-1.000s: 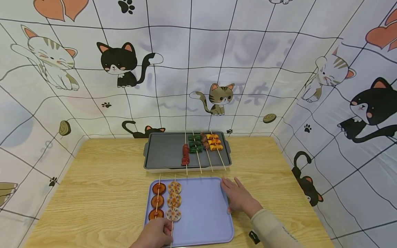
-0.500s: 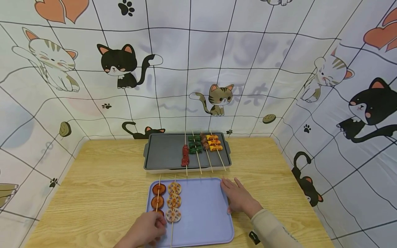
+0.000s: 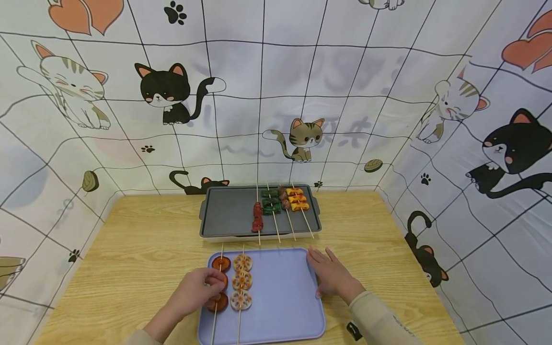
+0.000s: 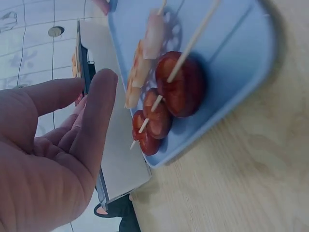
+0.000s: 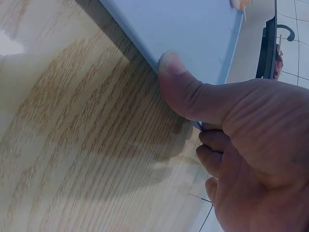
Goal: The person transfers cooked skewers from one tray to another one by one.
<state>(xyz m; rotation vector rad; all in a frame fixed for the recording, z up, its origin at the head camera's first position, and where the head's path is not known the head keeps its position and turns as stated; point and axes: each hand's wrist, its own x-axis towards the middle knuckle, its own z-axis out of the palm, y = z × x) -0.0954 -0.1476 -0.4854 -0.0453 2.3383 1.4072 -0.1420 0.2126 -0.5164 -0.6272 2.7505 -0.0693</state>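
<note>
My left hand point(image 3: 196, 291) is over the left side of the purple tray point(image 3: 284, 297), above a skewer of round brown slices point(image 3: 221, 264). In the left wrist view that hand point(image 4: 53, 150) has thumb and fingers apart, with a gap between them and the brown slices point(image 4: 181, 89). Just right of this skewer lies one of lotus root slices point(image 3: 241, 300). At the tray's upper right corner, my right hand point(image 3: 332, 277) grips the edge. The right wrist view shows its thumb point(image 5: 176, 79) on the rim and the other fingers bent beyond the corner.
Behind the purple tray stands a grey griddle pan point(image 3: 228, 211) with red point(image 3: 257, 218), green point(image 3: 270, 201), brown point(image 3: 285, 197) and yellow skewers point(image 3: 297, 199) on its right half. A small black object point(image 3: 354, 330) lies beside my right sleeve. Cat-patterned cloth surrounds the table.
My left hand has let go of the lotus skewer's stick and moved left, then up over the brown skewer. My right hand has stayed at the tray corner.
</note>
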